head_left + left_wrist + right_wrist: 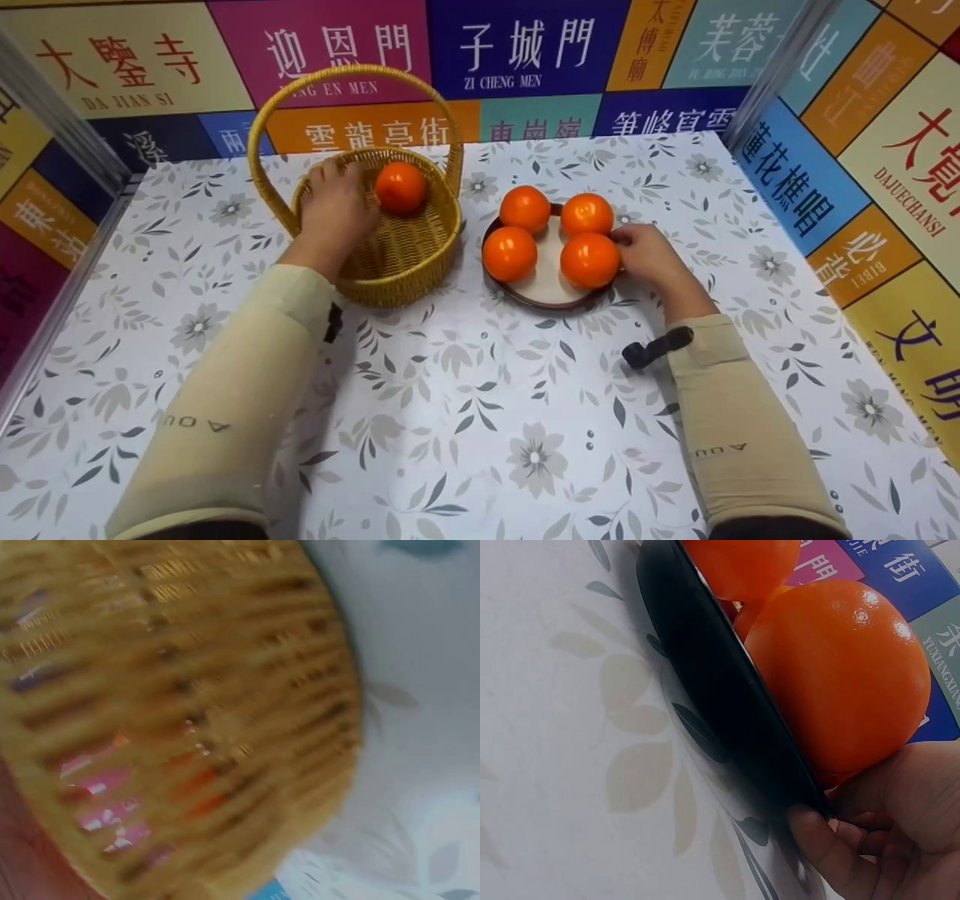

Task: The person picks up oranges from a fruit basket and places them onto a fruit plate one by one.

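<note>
My left hand [337, 206] reaches over the near-left rim of a yellow woven basket [397, 292], fingers bent down inside it. What lies under those fingers is hidden, so I cannot tell whether they hold anything. One orange [401, 187] sits in the basket to the right of this hand. In the left wrist view the basket's woven wall [247, 690] fills most of the frame. On the right, several glossy oranges [590, 259] stand on a round dark-rimmed plate [547, 289] with a pale inside. My right hand [649, 259] pinches the plate's right rim, beside the oranges.
The basket's tall arched handle [352, 71] rises above my left hand. A white cloth with grey flowers and leaves [480, 420] covers the table. Panels with Chinese lettering [525, 45] stand behind and at both sides. A black strap end [656, 349] juts from my right wrist.
</note>
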A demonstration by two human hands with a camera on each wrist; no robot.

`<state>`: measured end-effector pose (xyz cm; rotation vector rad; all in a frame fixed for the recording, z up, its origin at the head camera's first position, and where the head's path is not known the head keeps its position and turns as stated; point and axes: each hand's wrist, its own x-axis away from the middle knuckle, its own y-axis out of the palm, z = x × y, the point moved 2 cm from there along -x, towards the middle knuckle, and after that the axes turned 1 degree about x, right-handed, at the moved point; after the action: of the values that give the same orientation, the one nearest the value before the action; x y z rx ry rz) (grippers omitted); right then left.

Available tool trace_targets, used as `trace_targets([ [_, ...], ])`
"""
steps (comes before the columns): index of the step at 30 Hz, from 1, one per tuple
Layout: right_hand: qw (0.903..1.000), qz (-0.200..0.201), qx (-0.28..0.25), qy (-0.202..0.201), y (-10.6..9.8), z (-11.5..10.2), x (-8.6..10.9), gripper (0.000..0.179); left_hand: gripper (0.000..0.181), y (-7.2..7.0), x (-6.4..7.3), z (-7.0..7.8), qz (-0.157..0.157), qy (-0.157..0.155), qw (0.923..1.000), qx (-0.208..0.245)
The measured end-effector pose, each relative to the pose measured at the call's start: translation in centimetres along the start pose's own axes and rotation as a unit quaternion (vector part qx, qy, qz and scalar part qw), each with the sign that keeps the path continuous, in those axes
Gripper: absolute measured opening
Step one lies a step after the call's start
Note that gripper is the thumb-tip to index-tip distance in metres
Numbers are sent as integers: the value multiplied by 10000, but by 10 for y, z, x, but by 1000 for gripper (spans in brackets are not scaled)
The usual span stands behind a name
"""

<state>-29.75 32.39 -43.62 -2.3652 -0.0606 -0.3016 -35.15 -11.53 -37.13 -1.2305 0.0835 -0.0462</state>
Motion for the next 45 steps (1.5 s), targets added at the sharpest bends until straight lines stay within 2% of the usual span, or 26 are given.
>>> trace_targets([
  [7,9999,18,84,-120,1,-3,-1,42,73,7,-13,-26,-277,-204,9992,180],
  [14,10000,0,45,-79,2,-4,-1,41,82,13,-21,-36,-535,-461,9973,192],
  [21,9986,202,289,-396,1,-5,1,36,80,16,-23,-39,-492,-309,9981,197],
  [30,9997,106,135,-148,0,0,0,38,69,22,-25,-39,-391,-193,9985,324],
  [35,9998,111,128,-146,-1,1,1,38,68,22,-27,-38,-328,-68,9991,264],
  [42,9999,112,58,-112,-1,1,0,38,74,20,-25,-37,-519,-155,9983,237],
  [45,9999,92,55,-122,-1,2,0,39,76,19,-23,-37,-515,-99,9986,95],
])
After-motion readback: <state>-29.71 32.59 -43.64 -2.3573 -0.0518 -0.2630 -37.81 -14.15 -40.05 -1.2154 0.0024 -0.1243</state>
